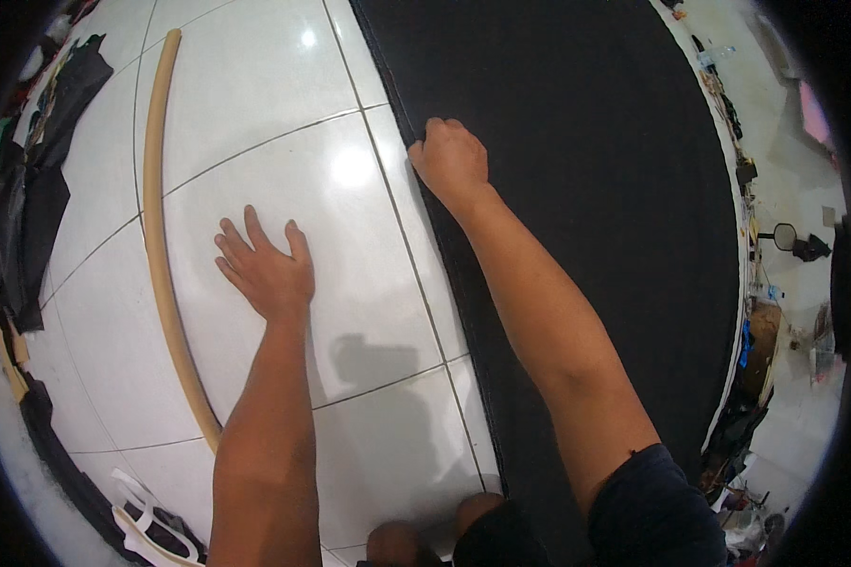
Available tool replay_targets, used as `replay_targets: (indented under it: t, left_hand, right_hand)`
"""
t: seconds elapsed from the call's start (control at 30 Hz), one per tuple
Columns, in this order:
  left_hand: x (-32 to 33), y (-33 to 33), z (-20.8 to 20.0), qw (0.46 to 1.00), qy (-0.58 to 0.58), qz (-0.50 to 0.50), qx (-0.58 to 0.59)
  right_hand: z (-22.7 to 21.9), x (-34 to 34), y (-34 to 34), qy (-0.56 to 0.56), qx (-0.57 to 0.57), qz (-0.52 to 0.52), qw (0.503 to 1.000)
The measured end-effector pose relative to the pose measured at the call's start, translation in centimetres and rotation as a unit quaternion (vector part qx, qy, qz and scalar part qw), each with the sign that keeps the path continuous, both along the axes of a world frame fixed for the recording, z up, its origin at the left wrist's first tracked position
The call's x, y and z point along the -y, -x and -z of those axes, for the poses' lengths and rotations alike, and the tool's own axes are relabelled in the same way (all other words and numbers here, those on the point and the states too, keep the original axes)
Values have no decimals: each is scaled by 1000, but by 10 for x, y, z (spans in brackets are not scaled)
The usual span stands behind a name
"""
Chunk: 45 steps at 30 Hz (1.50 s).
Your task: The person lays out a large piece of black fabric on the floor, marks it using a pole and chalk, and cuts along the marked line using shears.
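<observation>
A wide sheet of black fabric (577, 113) lies on the white tiled floor (255, 94), its long left edge running away from me. My right hand (452, 163) is closed at that edge, fingers curled down and the thumb against the border, pinching the cloth. The fingertips are partly hidden under the hand. To the left, my left hand (272, 269) rests over the bare tiles with its fingers spread, holding nothing. Beside it lies a long tan pole (161, 217), which looks bowed in this view; my left forearm covers its near end.
Black fabric scraps (57, 180) are heaped along the far left. A white looped plastic piece (147, 520) sits at the lower left. Beyond the sheet's right edge are assorted clutter, a small round mirror (785, 236) and a clear bottle (716, 56). My knees (397, 543) show at the bottom.
</observation>
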<state>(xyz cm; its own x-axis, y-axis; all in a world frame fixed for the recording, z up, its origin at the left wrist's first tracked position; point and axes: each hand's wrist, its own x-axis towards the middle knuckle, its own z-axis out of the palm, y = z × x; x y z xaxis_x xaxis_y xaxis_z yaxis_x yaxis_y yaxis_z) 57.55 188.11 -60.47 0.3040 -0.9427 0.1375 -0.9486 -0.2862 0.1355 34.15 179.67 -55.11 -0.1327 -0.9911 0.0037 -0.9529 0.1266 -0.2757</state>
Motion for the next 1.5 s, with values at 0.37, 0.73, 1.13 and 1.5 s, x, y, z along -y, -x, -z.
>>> replay_targets:
  t: [0.37, 0.73, 1.13, 1.5]
  left_hand:
    - [3, -3, 0, 999, -36, 9, 14]
    - [2, -9, 6, 999, -43, 7, 20]
    - [3, -3, 3, 999, -29, 16, 5]
    - [9, 0, -8, 999, -19, 25, -26]
  right_hand:
    - [8, 26, 8, -13, -84, -107, 991]
    - [14, 30, -4, 14, -51, -102, 993]
    - [8, 1, 0, 66, 62, -80, 993]
    - [25, -261, 39, -113, -75, 103, 985]
